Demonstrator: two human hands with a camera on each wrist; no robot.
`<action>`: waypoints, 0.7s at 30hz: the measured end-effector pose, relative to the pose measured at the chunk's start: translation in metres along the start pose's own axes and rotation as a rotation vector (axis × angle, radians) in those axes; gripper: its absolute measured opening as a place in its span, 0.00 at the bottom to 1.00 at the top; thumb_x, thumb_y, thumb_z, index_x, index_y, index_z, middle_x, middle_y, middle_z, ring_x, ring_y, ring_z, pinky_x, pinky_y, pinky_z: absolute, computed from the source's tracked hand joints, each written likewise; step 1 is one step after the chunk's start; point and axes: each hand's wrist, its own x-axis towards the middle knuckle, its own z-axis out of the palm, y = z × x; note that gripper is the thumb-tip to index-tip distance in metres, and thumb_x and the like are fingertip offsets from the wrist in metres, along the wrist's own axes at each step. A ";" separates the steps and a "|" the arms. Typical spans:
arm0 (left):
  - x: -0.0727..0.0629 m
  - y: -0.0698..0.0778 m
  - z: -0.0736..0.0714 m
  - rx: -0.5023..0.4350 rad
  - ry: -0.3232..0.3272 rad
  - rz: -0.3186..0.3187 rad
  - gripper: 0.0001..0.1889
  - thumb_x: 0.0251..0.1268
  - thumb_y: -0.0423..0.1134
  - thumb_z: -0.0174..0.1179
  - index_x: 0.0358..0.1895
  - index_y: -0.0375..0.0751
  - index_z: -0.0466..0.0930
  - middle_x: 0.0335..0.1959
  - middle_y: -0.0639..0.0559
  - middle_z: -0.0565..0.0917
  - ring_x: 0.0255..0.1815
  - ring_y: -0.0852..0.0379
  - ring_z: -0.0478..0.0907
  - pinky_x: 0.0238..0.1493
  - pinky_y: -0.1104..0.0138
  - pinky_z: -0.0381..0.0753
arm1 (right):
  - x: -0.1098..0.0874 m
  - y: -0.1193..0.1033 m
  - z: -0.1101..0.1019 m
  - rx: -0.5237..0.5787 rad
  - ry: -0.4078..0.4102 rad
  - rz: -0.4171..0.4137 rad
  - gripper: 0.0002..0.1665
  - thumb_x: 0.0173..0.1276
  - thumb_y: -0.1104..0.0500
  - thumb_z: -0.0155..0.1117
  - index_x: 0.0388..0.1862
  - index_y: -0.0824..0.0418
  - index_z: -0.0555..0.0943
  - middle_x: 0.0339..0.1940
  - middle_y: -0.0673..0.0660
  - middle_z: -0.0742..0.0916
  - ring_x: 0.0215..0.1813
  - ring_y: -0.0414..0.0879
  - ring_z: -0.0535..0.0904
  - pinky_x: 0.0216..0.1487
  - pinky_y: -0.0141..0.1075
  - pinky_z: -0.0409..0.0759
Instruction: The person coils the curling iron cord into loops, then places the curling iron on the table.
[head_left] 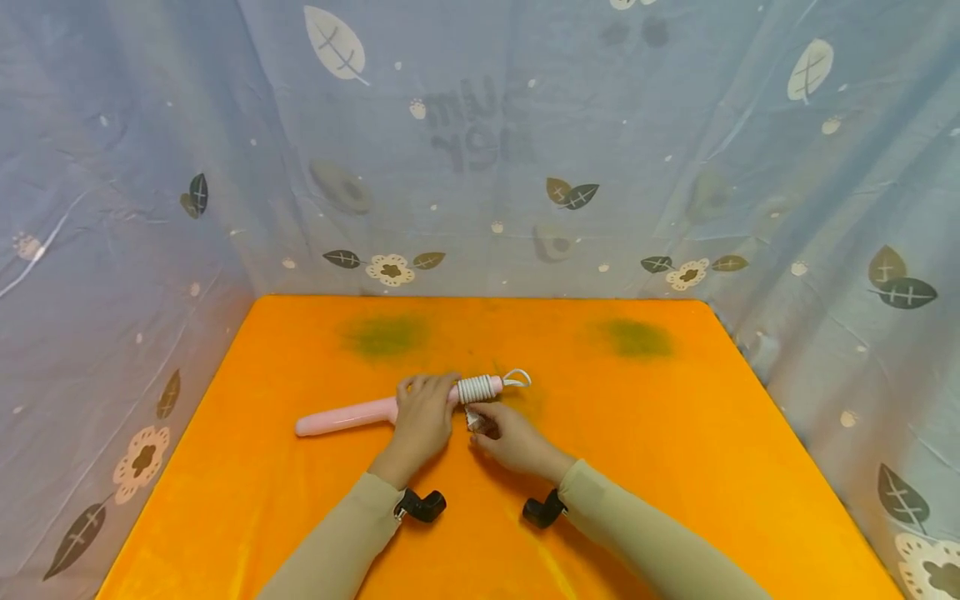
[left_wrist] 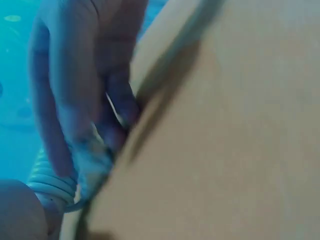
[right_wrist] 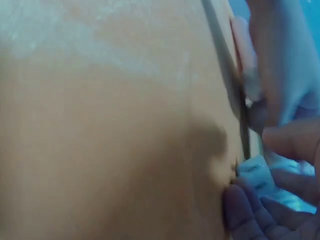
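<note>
A pink hair-styling wand (head_left: 347, 417) lies slantwise on the orange cloth, with its smooth barrel toward the left. White cord (head_left: 476, 388) is wound in tight coils round its right end, and a loose loop sticks out past that end. My left hand (head_left: 425, 414) grips the wand at its middle, just left of the coils. Below the coils, my right hand (head_left: 517, 437) pinches a small white plug-like piece (right_wrist: 257, 172) between thumb and fingers. Those fingers partly hide the piece in the head view. The left wrist view shows the coiled cord (left_wrist: 50, 177) close beside the right hand's fingertips.
An orange cloth (head_left: 637, 467) covers the table, with two greenish patches near its back edge. Pale curtains (head_left: 495, 200) printed with leaves and flowers hang behind and on both sides. Black wrist cameras (head_left: 424, 505) are strapped over the sleeves.
</note>
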 end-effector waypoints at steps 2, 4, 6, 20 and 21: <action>0.000 -0.001 0.000 0.023 -0.049 -0.029 0.20 0.71 0.40 0.56 0.64 0.46 0.72 0.54 0.48 0.80 0.55 0.45 0.70 0.61 0.46 0.55 | -0.001 0.002 -0.001 -0.003 -0.009 -0.015 0.25 0.70 0.63 0.61 0.64 0.67 0.73 0.49 0.56 0.81 0.44 0.42 0.79 0.45 0.34 0.78; 0.000 -0.002 0.000 0.043 -0.098 -0.044 0.21 0.72 0.41 0.55 0.66 0.47 0.71 0.55 0.48 0.80 0.57 0.45 0.70 0.62 0.46 0.54 | -0.004 0.007 -0.002 0.010 -0.019 -0.022 0.23 0.71 0.62 0.61 0.63 0.66 0.74 0.50 0.55 0.81 0.44 0.42 0.78 0.45 0.35 0.78; 0.000 -0.001 -0.002 0.046 -0.137 -0.046 0.22 0.73 0.40 0.53 0.68 0.47 0.69 0.56 0.48 0.79 0.58 0.44 0.69 0.63 0.46 0.52 | -0.005 0.014 -0.004 0.063 -0.030 -0.012 0.22 0.71 0.61 0.60 0.63 0.64 0.74 0.50 0.54 0.80 0.43 0.42 0.78 0.44 0.35 0.78; -0.003 -0.001 0.003 0.150 -0.195 -0.014 0.28 0.69 0.31 0.51 0.72 0.47 0.65 0.58 0.50 0.77 0.60 0.43 0.66 0.63 0.46 0.53 | -0.005 0.041 -0.010 0.302 -0.034 0.132 0.21 0.71 0.51 0.61 0.63 0.49 0.77 0.44 0.52 0.80 0.37 0.46 0.74 0.37 0.35 0.75; -0.003 -0.001 0.003 0.154 -0.193 -0.014 0.28 0.69 0.30 0.51 0.72 0.47 0.65 0.58 0.50 0.77 0.60 0.43 0.66 0.63 0.46 0.53 | -0.005 0.041 -0.009 0.303 -0.033 0.133 0.21 0.72 0.51 0.61 0.63 0.48 0.77 0.44 0.52 0.81 0.38 0.46 0.75 0.38 0.35 0.75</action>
